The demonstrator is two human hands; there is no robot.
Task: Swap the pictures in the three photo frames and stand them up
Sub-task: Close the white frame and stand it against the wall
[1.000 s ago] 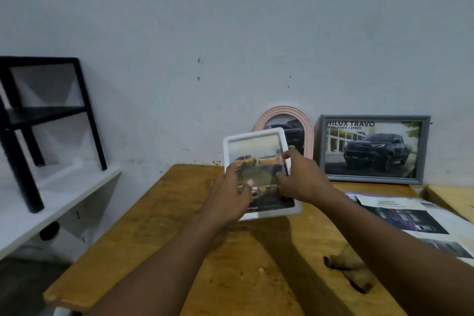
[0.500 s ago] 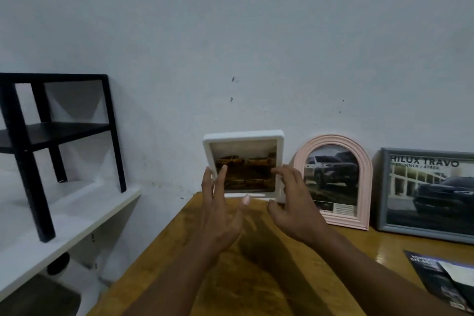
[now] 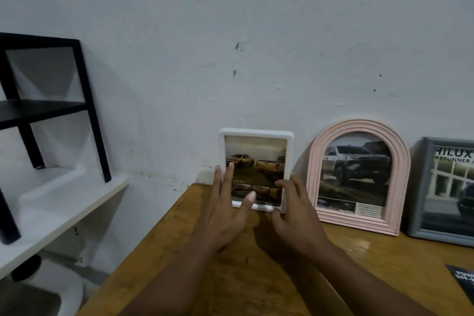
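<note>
Smooth white frame (image 3: 256, 151) with round corners, standing on the shiny wooden table (image 3: 164, 238) by the wall. Beside it a ridged pink arch frame (image 3: 359, 177), then a flat grey frame (image 3: 446, 187). Left hand (image 3: 225, 213) straight and spread across its left edge; right hand (image 3: 295, 213) loosely bent at its bottom right corner. Touching or not: cannot tell.

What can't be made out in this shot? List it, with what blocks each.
All in the head view:
- Grey frame: cut off by the right edge, so its title reads only in part.
- White frame: part of its left edge and picture is behind the left hand and its fingers. Its back support is hidden by the frame itself.
- Pink frame: small print too blurred.
- Dark leaflet: cut off by the right edge.
</note>
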